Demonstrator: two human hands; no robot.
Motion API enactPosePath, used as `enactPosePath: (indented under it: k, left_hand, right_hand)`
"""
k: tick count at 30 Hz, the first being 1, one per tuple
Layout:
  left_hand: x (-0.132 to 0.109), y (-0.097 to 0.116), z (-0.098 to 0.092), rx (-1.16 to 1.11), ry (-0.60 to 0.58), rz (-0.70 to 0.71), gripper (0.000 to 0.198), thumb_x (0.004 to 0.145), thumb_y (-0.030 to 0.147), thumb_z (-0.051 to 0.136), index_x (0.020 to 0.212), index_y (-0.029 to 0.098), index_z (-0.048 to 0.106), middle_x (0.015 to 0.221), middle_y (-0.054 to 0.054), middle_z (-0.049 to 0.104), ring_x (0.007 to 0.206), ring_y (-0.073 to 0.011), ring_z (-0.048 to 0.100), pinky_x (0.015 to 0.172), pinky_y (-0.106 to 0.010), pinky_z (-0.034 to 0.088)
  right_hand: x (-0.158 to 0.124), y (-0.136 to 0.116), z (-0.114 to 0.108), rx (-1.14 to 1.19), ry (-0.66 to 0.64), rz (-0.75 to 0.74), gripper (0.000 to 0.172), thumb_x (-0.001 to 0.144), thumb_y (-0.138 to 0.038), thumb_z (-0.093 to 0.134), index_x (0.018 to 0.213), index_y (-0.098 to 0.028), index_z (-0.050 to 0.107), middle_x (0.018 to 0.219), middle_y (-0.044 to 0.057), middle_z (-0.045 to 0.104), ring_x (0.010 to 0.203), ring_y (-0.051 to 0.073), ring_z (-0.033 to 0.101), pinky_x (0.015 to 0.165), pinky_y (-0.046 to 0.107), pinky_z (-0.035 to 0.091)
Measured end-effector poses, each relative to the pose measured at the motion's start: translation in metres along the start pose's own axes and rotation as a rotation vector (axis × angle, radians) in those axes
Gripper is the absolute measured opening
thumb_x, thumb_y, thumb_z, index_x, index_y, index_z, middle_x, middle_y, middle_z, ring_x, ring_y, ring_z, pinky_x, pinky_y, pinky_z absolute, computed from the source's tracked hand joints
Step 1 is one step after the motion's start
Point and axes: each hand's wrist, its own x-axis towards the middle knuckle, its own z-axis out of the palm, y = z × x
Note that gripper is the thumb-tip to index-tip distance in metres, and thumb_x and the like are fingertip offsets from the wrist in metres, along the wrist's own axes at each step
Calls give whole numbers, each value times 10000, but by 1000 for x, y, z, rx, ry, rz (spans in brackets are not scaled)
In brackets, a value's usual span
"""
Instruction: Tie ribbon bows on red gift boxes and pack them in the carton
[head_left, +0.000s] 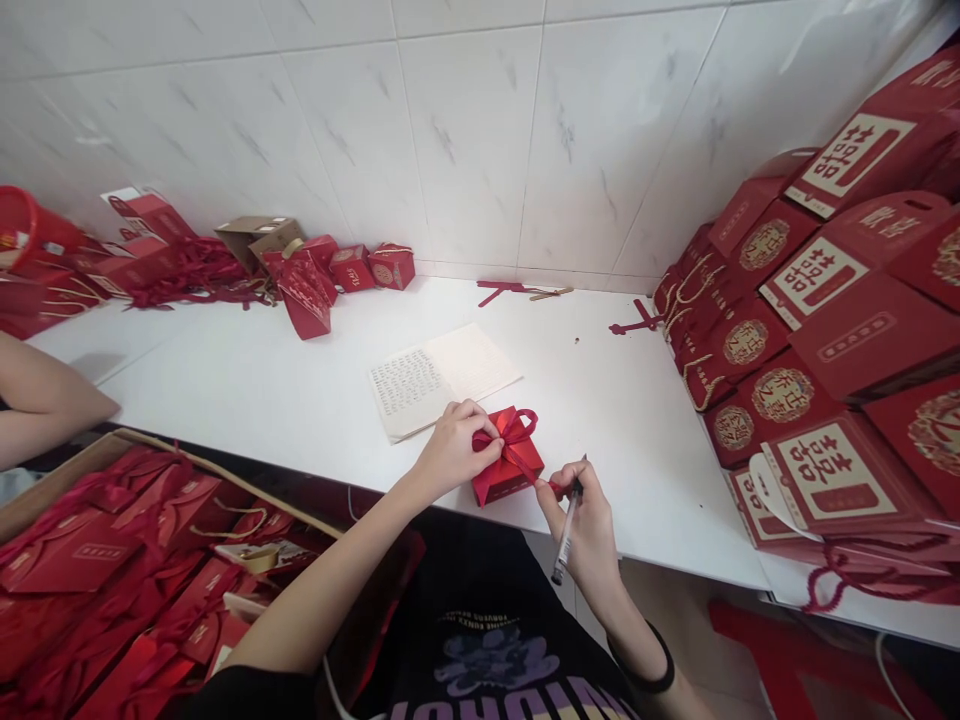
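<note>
The left hand (459, 445) has its grip pinching a loop of the ribbon bow (516, 432) between thumb and fingers. The right hand (592, 515) has its grip closed on a pen (568, 535), thumb and fingers also drawn together at a ribbon end. Between the two hands, the red box (504, 488) sits on the bench (637, 440) near its front edge, bow on top.

The bench is white and smooth, backed by a wall (472, 130) of pale, grey-veined tiles. Just behind the box lies an open notebook (472, 365), handwriting on its left page; the left hand is close to its near edge.

Ribbon scraps (637, 318) lie farther back. A tall stack of red boxes (847, 330) crowds the right end. Along the wall to the left are more small red boxes (391, 266), a brown carton (259, 240) and a red bucket (37, 235). Below, a large carton (247, 473) full of red boxes takes up the lower left, and another person's arm (52, 405) reaches in above it.

Counted: one pen, one notebook, one bucket, one box between the hands; the stacked boxes overlap too much to count.
</note>
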Motion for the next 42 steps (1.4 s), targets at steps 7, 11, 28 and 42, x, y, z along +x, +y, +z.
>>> enactPosePath:
  k: [7, 11, 28, 42]
  left_hand:
    - [-1, 2, -2, -24, -17, -1, 96, 797, 251, 559, 763, 191, 626, 913, -36, 560, 932, -199, 487, 859, -385, 441]
    - [-1, 2, -1, -6, -3, 13, 76, 803, 244, 557, 779, 196, 612, 917, -34, 554, 939, -199, 485, 864, -386, 442]
    - [0, 4, 2, -18, 27, -34, 45, 775, 223, 586, 751, 202, 619, 901, -28, 558, 935, -198, 491, 864, -387, 447]
    - [-1, 1, 0, -57, 12, -31, 61, 794, 238, 584, 763, 205, 626, 899, -29, 546, 946, -201, 480, 889, -386, 427]
  right_hand:
    - [-2, 1, -9, -327, 146, -303, 142, 864, -265, 562, 816, -228, 433, 704, 2, 486, 606, 176, 496, 579, 308, 408]
    - [1, -2, 2, -458, 121, -739, 187, 856, -254, 649, 966, -223, 500, 894, 83, 600, 831, 238, 571, 731, 381, 401]
    - [-2, -6, 37, -348, -114, -934, 223, 852, -6, 545, 796, -222, 547, 778, -33, 655, 691, 132, 595, 669, 347, 329]
    - [8, -13, 18, -275, -71, -838, 180, 873, -301, 639, 983, -211, 529, 931, 64, 667, 922, 237, 592, 784, 403, 411]
